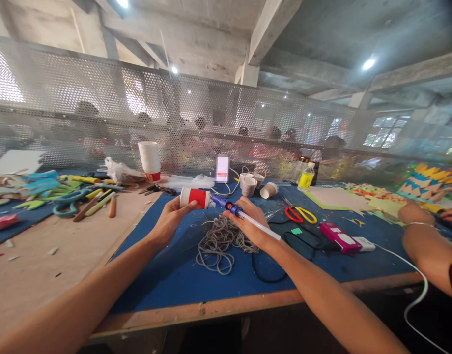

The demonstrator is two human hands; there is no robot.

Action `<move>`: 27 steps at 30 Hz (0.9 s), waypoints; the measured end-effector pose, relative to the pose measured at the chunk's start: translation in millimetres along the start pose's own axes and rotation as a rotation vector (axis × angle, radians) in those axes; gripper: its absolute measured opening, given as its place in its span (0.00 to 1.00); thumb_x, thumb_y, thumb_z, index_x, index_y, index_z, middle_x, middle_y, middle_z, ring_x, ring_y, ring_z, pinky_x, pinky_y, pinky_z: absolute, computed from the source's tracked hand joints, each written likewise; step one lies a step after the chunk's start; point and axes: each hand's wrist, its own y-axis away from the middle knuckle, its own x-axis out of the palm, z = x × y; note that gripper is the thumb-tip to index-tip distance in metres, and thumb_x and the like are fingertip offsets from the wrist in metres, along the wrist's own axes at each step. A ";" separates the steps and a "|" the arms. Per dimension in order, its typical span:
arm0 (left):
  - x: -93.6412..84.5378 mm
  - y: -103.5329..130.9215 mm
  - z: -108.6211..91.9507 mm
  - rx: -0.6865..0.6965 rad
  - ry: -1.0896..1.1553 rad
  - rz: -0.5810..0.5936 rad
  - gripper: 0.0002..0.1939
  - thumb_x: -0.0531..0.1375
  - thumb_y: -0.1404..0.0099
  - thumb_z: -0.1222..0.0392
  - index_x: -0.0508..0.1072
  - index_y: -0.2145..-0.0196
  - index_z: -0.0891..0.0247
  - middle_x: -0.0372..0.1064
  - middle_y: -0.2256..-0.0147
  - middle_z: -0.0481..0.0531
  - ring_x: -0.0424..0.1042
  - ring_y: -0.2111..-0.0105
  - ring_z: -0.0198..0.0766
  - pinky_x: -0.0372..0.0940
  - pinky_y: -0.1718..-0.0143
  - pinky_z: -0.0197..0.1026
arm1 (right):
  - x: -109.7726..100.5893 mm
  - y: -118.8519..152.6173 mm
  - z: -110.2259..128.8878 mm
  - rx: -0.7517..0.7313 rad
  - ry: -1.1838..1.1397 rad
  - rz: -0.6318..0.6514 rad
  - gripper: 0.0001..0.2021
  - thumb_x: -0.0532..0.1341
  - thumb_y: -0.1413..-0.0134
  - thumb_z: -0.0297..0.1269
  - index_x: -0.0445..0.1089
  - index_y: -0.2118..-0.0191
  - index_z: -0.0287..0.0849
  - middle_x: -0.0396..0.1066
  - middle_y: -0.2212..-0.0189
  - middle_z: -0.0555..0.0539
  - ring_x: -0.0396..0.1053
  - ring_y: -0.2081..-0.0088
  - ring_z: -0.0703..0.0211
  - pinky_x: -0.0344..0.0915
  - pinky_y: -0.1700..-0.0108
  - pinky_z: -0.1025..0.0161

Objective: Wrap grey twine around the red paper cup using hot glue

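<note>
My left hand [169, 221] is closed round a red and white paper cup [194, 198], which lies tilted on its side above the table. In my right hand [252, 221] is a blue hot glue gun [226, 202] with a clear glue stick [263, 227] poking out of its back. The gun's nozzle points at the end of the cup; whether it touches cannot be made out. Below both hands a loose tangle of grey cord [222, 241] rests on the blue mat [155, 280].
Stacked paper cups [149, 160] and cord-wrapped cups [248, 183] stand at the back. Scissors [300, 214], a magenta power box [340, 237] and a yellow-labelled bottle [306, 178] lie to the right. Another person's arm [421, 236] reaches in there. Blue-handled scissors [69, 202] lie left. A perforated metal screen [196, 108] borders the back.
</note>
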 end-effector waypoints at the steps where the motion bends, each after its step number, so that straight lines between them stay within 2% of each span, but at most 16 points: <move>1: -0.4 -0.2 0.3 0.007 -0.010 0.000 0.22 0.72 0.45 0.48 0.81 0.55 0.61 0.82 0.61 0.55 0.78 0.58 0.52 0.71 0.57 0.46 | 0.9 -0.3 -1.2 0.001 -0.001 -0.002 0.17 0.59 0.34 0.55 0.68 0.64 0.45 0.68 0.64 0.49 0.69 0.66 0.59 0.56 0.68 0.66; 4: -1.2 -0.1 0.7 -0.015 -0.017 0.012 0.22 0.72 0.44 0.47 0.81 0.55 0.61 0.82 0.61 0.55 0.78 0.57 0.52 0.71 0.60 0.44 | 2.8 -1.5 -4.1 0.000 -0.007 -0.008 0.17 0.60 0.34 0.54 0.68 0.65 0.45 0.68 0.64 0.49 0.68 0.67 0.59 0.56 0.68 0.65; 10: 1.7 3.0 -3.1 -0.055 0.004 -0.005 0.24 0.75 0.50 0.47 0.82 0.57 0.59 0.82 0.65 0.53 0.79 0.64 0.49 0.69 0.65 0.42 | 1.9 -3.0 -5.3 0.005 -0.025 -0.009 0.16 0.60 0.34 0.53 0.69 0.65 0.45 0.68 0.65 0.49 0.68 0.67 0.59 0.58 0.68 0.65; 13: 3.3 3.0 -5.1 -0.029 -0.024 -0.014 0.22 0.75 0.51 0.49 0.82 0.59 0.59 0.82 0.65 0.53 0.78 0.63 0.49 0.68 0.63 0.42 | 0.8 -3.1 -4.5 0.006 -0.030 -0.015 0.16 0.60 0.34 0.53 0.69 0.65 0.45 0.69 0.65 0.49 0.68 0.67 0.59 0.59 0.67 0.65; 20: 2.2 1.2 -3.7 0.043 -0.094 0.000 0.18 0.73 0.46 0.52 0.83 0.59 0.59 0.82 0.63 0.52 0.77 0.61 0.48 0.68 0.58 0.43 | 2.2 -4.3 -6.5 -0.004 -0.025 -0.030 0.16 0.60 0.34 0.53 0.68 0.65 0.45 0.69 0.66 0.48 0.69 0.65 0.57 0.63 0.64 0.64; 24: 1.1 2.0 -1.3 -0.027 -0.032 0.023 0.19 0.72 0.46 0.51 0.82 0.57 0.59 0.82 0.64 0.52 0.78 0.64 0.48 0.68 0.63 0.43 | 2.6 -4.8 -5.9 -0.018 -0.151 -0.066 0.17 0.59 0.34 0.54 0.70 0.65 0.44 0.71 0.66 0.47 0.70 0.65 0.56 0.66 0.61 0.61; 27: 0.2 0.2 1.1 -0.076 0.040 0.029 0.20 0.72 0.45 0.49 0.81 0.56 0.59 0.82 0.66 0.53 0.79 0.66 0.48 0.69 0.64 0.45 | 2.2 -4.5 -4.4 0.109 -0.370 -0.020 0.19 0.60 0.36 0.56 0.72 0.62 0.44 0.72 0.70 0.48 0.71 0.70 0.58 0.68 0.65 0.62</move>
